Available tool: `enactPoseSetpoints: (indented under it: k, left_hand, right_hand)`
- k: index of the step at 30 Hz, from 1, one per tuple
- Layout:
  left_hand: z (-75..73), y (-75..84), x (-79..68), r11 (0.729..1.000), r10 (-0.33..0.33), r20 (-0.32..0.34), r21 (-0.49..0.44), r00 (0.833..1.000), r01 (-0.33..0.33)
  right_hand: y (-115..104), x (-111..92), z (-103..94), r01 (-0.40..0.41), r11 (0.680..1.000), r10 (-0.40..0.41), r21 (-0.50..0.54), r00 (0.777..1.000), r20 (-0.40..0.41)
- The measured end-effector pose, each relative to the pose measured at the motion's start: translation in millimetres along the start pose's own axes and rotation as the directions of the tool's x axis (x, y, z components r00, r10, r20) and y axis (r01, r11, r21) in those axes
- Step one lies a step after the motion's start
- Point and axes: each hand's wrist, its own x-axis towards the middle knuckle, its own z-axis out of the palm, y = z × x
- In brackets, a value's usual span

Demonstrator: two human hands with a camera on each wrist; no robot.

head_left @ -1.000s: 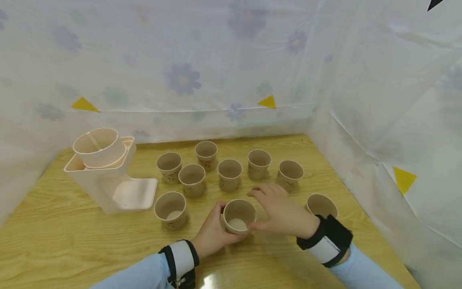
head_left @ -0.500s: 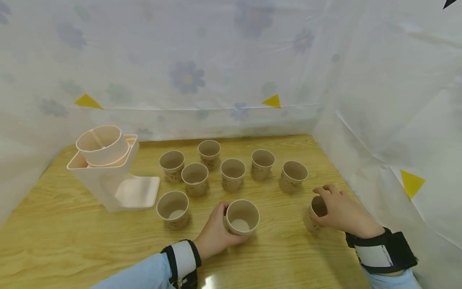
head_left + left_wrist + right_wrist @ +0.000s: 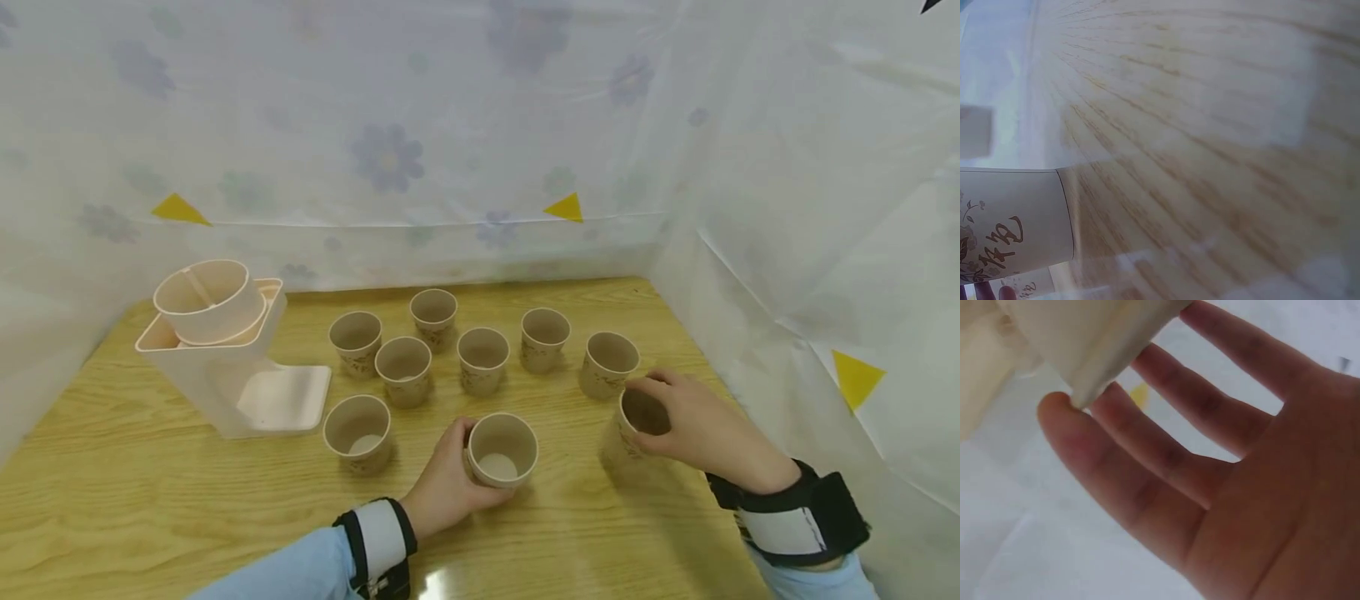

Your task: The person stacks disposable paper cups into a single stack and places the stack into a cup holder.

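My left hand [image 3: 450,483] grips an upright beige paper cup [image 3: 502,471] near the front middle of the table. A second rim edge shows at its left, as of cups nested together. At the right, my right hand [image 3: 705,429] holds another paper cup [image 3: 628,433] by its rim, fingers at the far side and thumb at the near side. The right wrist view shows that cup's rim [image 3: 1100,381] between thumb and fingers. In the left wrist view a paper cup [image 3: 1016,219] bears brown lettering and flowers, with fingertips [image 3: 1007,292] below it.
Several more paper cups stand upright behind the hands, such as one at the left [image 3: 358,454] and one near the right hand [image 3: 609,379]. A pale plastic stand [image 3: 225,383] with a round top container [image 3: 206,308] is at the left. White sheeting [image 3: 825,250] borders the table.
My right hand moved from beside the left hand's cup to the cup at the right, took it by the rim and shifted it slightly left. The left hand kept its grip.
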Motion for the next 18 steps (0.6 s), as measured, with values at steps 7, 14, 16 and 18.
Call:
enactPoseSetpoints:
  k: [7, 14, 16, 18]
  left_hand:
    - [-0.5, 0.2, -0.5, 1.000, 0.006, 0.000, -0.003, 1.000, -0.006]
    - [-1.2, -1.0, 0.1, 0.999, 0.032, 0.000, 0.028, 0.999, -0.032]
    - [-1.0, -1.5, 0.0, 0.999, 0.036, 0.002, 0.032, 0.999, -0.036]
    - [-0.9, -1.7, -0.2, 0.998, 0.041, 0.003, 0.038, 0.999, -0.041]
  right_hand:
    - [-55.5, 12.7, -36.3, 0.222, 0.975, -0.220, -0.013, 0.956, -0.192]
    - [-94.0, 25.9, -32.0, 0.353, 0.935, -0.352, 0.013, 0.934, -0.066]
    - [-99.4, 30.6, -23.7, 0.376, 0.926, -0.375, 0.022, 0.926, -0.041]
    - [-102.6, 34.9, -15.3, 0.396, 0.918, -0.396, 0.023, 0.918, -0.023]
